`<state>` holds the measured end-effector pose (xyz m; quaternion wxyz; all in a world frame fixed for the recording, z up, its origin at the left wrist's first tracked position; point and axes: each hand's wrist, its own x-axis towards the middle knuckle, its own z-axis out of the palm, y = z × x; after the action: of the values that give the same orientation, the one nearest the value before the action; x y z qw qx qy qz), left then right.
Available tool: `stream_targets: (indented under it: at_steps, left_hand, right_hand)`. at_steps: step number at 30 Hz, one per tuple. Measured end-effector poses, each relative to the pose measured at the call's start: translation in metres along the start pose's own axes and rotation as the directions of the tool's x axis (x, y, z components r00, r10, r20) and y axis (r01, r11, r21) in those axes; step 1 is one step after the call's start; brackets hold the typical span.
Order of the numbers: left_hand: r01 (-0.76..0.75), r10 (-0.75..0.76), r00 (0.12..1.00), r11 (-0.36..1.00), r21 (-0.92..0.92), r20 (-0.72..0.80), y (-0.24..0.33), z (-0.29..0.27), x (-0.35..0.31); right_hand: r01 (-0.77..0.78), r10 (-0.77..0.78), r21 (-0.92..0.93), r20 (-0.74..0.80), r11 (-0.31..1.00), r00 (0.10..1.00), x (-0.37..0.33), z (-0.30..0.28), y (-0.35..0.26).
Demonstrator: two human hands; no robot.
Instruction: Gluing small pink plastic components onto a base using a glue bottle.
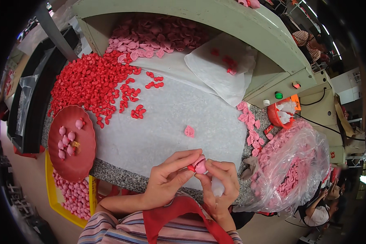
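Near the front edge of the table, my left hand [168,175] and my right hand [221,181] meet at the fingertips around a small pink rounded piece [200,166]. A dark gap shows along its top. On its left side a small red piece [190,167] sticks out by my left fingers. A white squeeze bottle [217,188] is tucked into my right palm, its lower part showing under the fingers. Just beyond my hands, one flat pink shell-like piece [189,131] lies on the white sheet [166,110].
Left: a heap of red pieces [89,77], a red plate [75,158] with several pink-and-red pieces, and a yellow crate [55,199] below. Pink pieces [150,34] fill the back of a metal housing [199,14]. Right: a red basket [277,116] of white bottles and a plastic bag [290,162] of pink pieces.
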<state>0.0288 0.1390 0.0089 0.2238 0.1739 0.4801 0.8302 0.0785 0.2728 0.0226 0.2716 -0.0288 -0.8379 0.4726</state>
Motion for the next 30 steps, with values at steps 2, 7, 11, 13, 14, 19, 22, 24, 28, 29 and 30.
stream_targets:
  at_steps: [2,7,11,13,14,19,22,24,28,29,30]
  left_hand:
    - [-0.008,0.007,1.000,0.998,0.054,0.015,0.000,-0.001,-0.001]
    - [-0.040,0.034,0.998,0.992,0.118,0.053,0.001,-0.001,0.000]
    - [-0.073,0.066,0.996,0.989,0.125,0.059,0.001,-0.001,0.000]
    - [-0.077,0.074,0.996,0.994,0.083,0.042,-0.001,0.001,0.000]
    - [-0.082,0.081,0.996,0.996,0.041,0.024,-0.002,0.003,0.000]
    - [-0.120,0.120,0.993,0.992,0.036,-0.021,-0.010,0.003,0.000]
    - [-0.153,0.155,0.987,0.987,0.051,-0.041,-0.015,0.003,0.000]
    - [-0.160,0.163,0.985,0.985,0.056,-0.050,-0.015,0.004,0.001]
    - [-0.184,0.184,0.980,0.983,0.016,-0.069,-0.017,0.007,0.003]
    - [-0.189,0.189,0.979,0.982,0.009,-0.081,-0.017,0.008,0.003]
    - [-0.187,0.187,0.979,0.982,0.009,-0.077,-0.018,0.010,0.004]
  right_hand:
    - [0.034,-0.034,-0.007,-0.006,0.999,0.999,-0.001,0.000,0.002]
    - [0.059,-0.060,-0.030,-0.054,0.998,0.997,-0.003,0.003,0.002]
    - [0.122,-0.129,-0.105,-0.059,0.987,0.990,0.000,0.004,-0.002]
    - [0.129,-0.140,-0.124,-0.083,0.984,0.987,0.000,0.005,-0.002]
    - [0.129,-0.140,-0.124,-0.084,0.984,0.987,-0.001,0.005,-0.001]
    - [0.212,-0.238,-0.210,-0.106,0.954,0.965,-0.002,0.007,0.002]
    - [0.227,-0.257,-0.216,-0.121,0.950,0.959,-0.003,0.009,0.004]
    - [0.235,-0.267,-0.220,-0.131,0.947,0.955,-0.004,0.010,0.006]
    - [0.255,-0.295,-0.244,-0.147,0.936,0.944,-0.005,0.011,0.008]
    - [0.254,-0.295,-0.243,-0.150,0.936,0.944,-0.005,0.011,0.008]
    - [0.268,-0.309,-0.252,-0.142,0.930,0.940,-0.004,0.011,0.009]
